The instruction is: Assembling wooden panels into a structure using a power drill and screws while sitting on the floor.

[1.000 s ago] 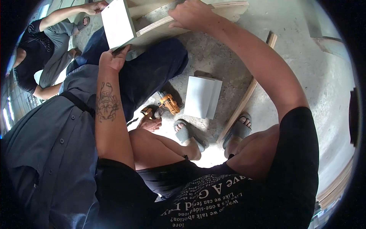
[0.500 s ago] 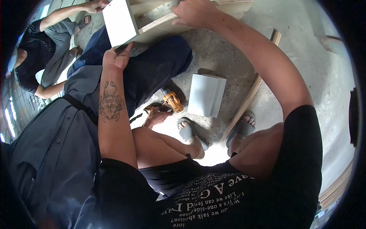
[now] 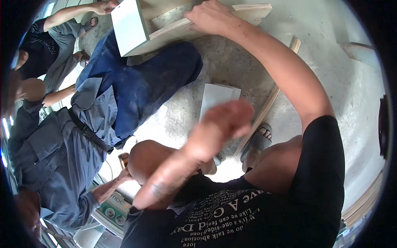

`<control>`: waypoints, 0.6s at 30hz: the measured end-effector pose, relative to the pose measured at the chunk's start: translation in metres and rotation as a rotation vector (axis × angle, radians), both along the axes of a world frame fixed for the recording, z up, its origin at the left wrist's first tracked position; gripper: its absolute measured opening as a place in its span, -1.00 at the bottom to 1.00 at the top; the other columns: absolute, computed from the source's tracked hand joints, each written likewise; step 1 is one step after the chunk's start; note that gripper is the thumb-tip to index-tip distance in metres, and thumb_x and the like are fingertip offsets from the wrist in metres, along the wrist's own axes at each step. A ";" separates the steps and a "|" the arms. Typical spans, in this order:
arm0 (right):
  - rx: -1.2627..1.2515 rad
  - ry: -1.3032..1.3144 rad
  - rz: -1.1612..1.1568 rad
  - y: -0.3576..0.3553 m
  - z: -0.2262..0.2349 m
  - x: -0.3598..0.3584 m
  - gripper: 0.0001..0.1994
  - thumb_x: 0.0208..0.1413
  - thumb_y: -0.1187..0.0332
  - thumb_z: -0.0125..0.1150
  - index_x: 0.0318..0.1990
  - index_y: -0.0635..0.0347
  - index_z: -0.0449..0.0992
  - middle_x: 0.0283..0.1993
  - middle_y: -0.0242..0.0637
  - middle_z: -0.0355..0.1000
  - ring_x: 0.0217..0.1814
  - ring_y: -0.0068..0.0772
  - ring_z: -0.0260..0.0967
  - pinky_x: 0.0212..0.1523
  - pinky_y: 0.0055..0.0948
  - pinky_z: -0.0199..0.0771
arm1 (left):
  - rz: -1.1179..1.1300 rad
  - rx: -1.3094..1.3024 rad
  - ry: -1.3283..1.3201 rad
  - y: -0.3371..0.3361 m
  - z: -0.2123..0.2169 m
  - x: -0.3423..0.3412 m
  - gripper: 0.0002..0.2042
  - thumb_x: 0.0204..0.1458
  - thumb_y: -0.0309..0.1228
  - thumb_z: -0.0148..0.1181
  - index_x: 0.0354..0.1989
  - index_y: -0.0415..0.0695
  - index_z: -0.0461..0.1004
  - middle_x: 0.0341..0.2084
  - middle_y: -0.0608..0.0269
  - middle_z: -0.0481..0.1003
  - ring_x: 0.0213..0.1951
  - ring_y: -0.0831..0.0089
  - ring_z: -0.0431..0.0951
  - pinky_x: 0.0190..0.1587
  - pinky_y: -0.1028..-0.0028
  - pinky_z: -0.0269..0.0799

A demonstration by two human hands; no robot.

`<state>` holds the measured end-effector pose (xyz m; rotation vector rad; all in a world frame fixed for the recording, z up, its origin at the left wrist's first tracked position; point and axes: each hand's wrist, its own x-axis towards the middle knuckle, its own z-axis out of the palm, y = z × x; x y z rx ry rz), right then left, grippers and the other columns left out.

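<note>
Plywood board [image 3: 206, 25] lies on the concrete floor [image 3: 331, 82] ahead; my right hand [image 3: 209, 17] presses flat on its edge, fingers spread; left hand [image 3: 221, 124] hangs blurred in mid-air, loosely open, holding nothing; best to keep steady downward weight so the board stays put.

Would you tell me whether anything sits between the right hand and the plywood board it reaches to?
Nothing visible does: the right hand already rests directly on the plywood board. The left hand, blurred, hangs apart above the white panel.
</note>
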<state>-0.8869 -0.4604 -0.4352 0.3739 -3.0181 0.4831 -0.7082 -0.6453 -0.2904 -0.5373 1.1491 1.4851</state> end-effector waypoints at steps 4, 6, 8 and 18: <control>0.119 0.359 0.076 -0.010 0.014 0.015 -0.64 0.13 0.06 0.29 -0.36 0.23 0.70 -0.40 0.02 0.61 -0.28 0.06 0.64 -0.22 0.03 0.61 | -0.914 -0.071 0.781 -0.013 -0.006 0.032 -0.60 0.36 -0.42 0.01 0.21 -0.54 0.32 0.13 -0.46 0.45 0.05 -0.08 0.63 0.05 0.20 0.65; 0.079 0.209 0.059 -0.002 0.005 0.004 -0.62 0.13 0.03 0.29 -0.37 0.23 0.69 -0.40 0.02 0.61 -0.28 0.06 0.64 -0.22 0.02 0.61 | -1.080 -0.127 1.034 -0.004 -0.003 0.026 -0.61 0.31 -0.50 0.07 0.14 -0.65 0.27 -0.03 -0.71 0.42 -0.14 -0.29 0.65 -0.21 0.12 0.71; 0.033 0.062 0.044 0.000 0.002 -0.001 -0.60 0.14 0.00 0.30 -0.38 0.23 0.69 -0.40 0.01 0.61 -0.28 0.07 0.64 -0.22 0.01 0.60 | -1.037 -0.127 1.263 -0.015 -0.015 0.030 -0.61 0.28 -0.51 0.09 0.13 -0.64 0.28 -0.07 -0.65 0.46 -0.17 -0.29 0.65 -0.22 0.12 0.70; -0.040 0.119 0.118 0.005 -0.009 -0.001 -0.66 0.09 0.05 0.32 -0.37 0.20 0.65 -0.37 -0.02 0.60 -0.22 0.08 0.61 -0.19 0.02 0.57 | -0.965 -0.176 1.575 -0.024 -0.030 0.030 -0.63 0.23 -0.53 0.16 0.09 -0.60 0.32 -0.15 -0.49 0.53 -0.22 -0.26 0.65 -0.21 0.10 0.69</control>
